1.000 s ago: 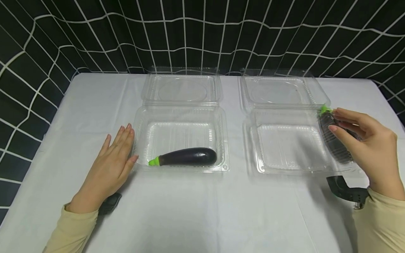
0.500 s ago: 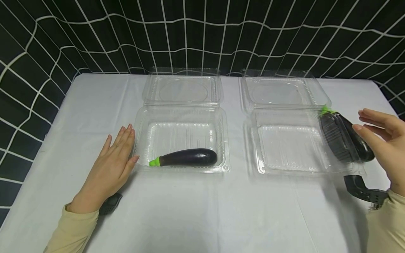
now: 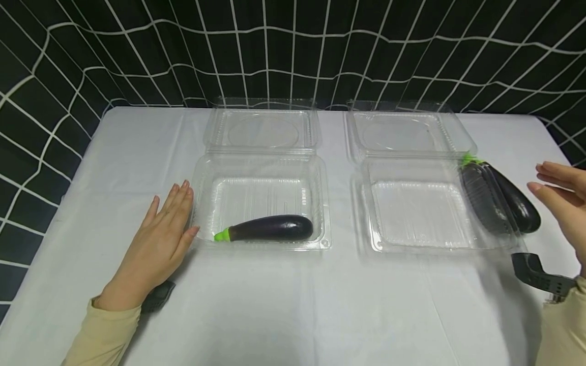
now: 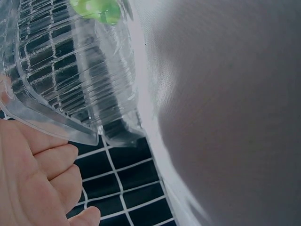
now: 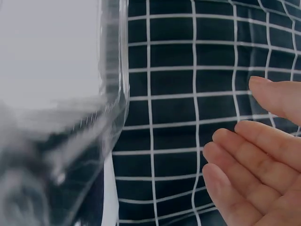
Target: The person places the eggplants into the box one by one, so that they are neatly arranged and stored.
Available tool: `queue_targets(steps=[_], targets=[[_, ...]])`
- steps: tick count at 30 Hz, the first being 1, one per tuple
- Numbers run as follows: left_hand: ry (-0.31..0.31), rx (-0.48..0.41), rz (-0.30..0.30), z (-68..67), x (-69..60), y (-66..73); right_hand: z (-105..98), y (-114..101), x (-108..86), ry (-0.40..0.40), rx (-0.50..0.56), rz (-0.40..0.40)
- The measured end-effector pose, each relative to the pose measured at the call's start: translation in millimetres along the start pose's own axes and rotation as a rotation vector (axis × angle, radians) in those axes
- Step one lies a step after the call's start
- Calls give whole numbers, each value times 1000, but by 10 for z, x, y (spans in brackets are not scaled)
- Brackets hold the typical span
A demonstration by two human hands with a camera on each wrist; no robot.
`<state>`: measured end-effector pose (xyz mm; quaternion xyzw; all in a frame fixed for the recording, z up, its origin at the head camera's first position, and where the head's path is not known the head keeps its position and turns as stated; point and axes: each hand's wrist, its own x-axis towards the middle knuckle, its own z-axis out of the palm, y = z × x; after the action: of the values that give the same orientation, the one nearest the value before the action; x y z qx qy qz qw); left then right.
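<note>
My left hand (image 3: 153,249) lies with straight fingers at the left side of a clear plastic clamshell container (image 3: 256,190), its fingertips at the rim. Inside this container, along the front wall, lies a dark purple eggplant (image 3: 274,227) with a green stem end pointing left. A second eggplant (image 3: 517,201) lies at the right side of another clear clamshell container (image 3: 418,213), stem away from me. Part of it shows through the clear wall. Just to its right, apart from it, my right hand (image 3: 567,198) holds nothing, fingers loosely extended, partly out of the head view.
Both lids, the left lid (image 3: 263,129) and the right lid (image 3: 398,132), are folded back toward the far table edge. A white cloth (image 3: 274,305) covers the table. A black fabric with a white grid (image 3: 293,51) hangs behind and at the sides.
My right hand has let go of the right eggplant and moved away to the right. That eggplant stays by the right container's side. The left hand has stayed in place.
</note>
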<state>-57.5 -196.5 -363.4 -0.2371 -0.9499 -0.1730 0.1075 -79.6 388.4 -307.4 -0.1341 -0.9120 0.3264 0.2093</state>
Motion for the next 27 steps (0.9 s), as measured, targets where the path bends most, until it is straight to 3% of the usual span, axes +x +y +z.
queue_targets(steps=[7, 12, 15, 19, 27], targets=[[6, 0, 6, 4, 0, 1, -94, 406, 101, -79, -106, -32], [2, 8, 3, 2, -5, -2, -70, 1106, 308, -134, -137, -54], [1, 8, 5, 4, -1, -2, -78, 1257, 340, -147, -156, -30], [-2, 8, 5, 3, -3, -3, -115, 1179, 295, -161, -170, 20], [-6, 6, 2, 3, -1, -2, -80, 1906, 493, -201, -171, 0]])
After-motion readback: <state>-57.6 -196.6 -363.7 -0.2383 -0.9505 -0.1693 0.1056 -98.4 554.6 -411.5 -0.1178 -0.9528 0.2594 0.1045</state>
